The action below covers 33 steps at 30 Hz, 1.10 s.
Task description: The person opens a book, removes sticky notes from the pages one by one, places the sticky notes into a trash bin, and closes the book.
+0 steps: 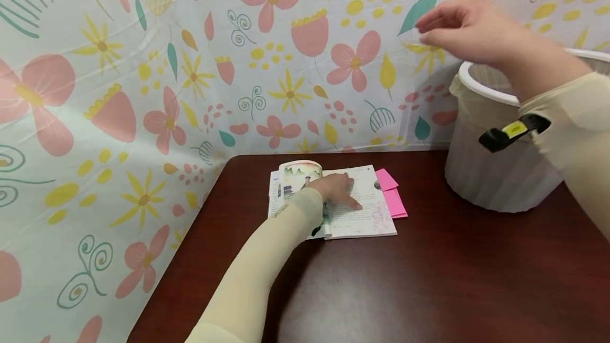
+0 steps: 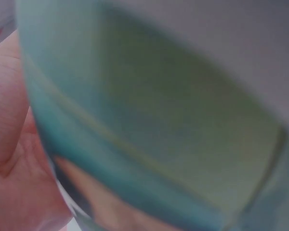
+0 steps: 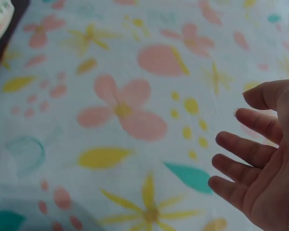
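Observation:
An open book (image 1: 362,216) lies on the table, its left-hand pages curling up and showing a coloured picture. My left hand (image 1: 335,189) rests on the printed right page near the fold, thumb stretched out. In the left wrist view a blurred greenish curved page (image 2: 159,110) fills most of the frame and hides the fingers; part of the palm shows at the left. Pink paper (image 1: 394,200) sticks out past the book's right edge. My right hand (image 1: 469,30) is raised in the air, fingers spread and loosely bent, holding nothing, as the right wrist view confirms.
A white bin (image 1: 498,158) with a liner stands on the dark red-brown table (image 1: 381,290) at the right, partly behind my right forearm. A flower-patterned cloth (image 1: 190,94) hangs behind and to the left of the table.

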Tool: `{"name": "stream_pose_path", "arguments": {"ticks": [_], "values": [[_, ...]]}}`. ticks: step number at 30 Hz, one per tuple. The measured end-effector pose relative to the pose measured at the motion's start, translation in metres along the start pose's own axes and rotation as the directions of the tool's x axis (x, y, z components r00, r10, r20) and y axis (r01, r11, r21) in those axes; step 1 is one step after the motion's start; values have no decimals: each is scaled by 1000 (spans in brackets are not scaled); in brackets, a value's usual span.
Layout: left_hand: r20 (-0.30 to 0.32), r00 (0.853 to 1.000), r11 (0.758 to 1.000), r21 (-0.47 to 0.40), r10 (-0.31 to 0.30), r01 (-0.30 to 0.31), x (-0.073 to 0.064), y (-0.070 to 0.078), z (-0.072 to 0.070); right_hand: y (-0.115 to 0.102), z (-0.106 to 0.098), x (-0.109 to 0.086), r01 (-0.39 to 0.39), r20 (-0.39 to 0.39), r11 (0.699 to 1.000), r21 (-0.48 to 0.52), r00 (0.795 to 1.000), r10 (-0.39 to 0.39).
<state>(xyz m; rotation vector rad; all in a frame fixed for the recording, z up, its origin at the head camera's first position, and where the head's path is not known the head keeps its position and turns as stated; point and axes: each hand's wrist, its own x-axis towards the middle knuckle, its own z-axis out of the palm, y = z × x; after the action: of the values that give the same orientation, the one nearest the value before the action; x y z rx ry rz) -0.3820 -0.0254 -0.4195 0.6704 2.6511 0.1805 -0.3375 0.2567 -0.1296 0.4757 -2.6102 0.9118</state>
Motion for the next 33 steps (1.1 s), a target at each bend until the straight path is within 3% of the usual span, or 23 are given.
{"name": "stream_pose_path", "arguments": {"ticks": [6,14,24,33], "values": [[5,1000,1000,-5,-6,6,1,0,2,-5,51,-21,98,61,989,114,993,-105],[12,1000,1000,11,-10,10,5,0,2,15,112,-50,61,140,941,334,984,-113],[2,1000,1000,1,-23,23,2,-1,2,66,189,-85,-128,224,900,418,974,34],[-3,1000,1000,12,-12,12,2,2,2,95,231,-115,-258,330,868,424,936,117]]}}
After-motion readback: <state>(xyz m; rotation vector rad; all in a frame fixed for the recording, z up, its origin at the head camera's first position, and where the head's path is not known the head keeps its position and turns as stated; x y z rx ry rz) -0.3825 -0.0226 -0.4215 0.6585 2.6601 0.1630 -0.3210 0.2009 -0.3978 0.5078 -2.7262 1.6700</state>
